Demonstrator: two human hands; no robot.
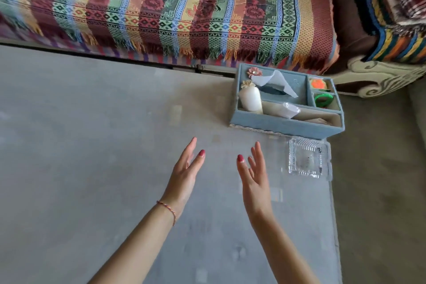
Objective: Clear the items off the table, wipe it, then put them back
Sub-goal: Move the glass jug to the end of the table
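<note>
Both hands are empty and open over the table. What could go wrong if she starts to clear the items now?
1. The glass ashtray sits at the table's right edge, close to the right hand; a careless sweep could knock it off.
2. The organizer holds loose things: a white bottle, a tissue. Lifted with a tilt, it may spill them.

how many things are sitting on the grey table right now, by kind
Blue fabric organiser box with compartments: 1
Clear square glass ashtray: 1
Total on the grey table: 2
Both sit at the table's far right corner; the box's small contents are not counted.
</note>
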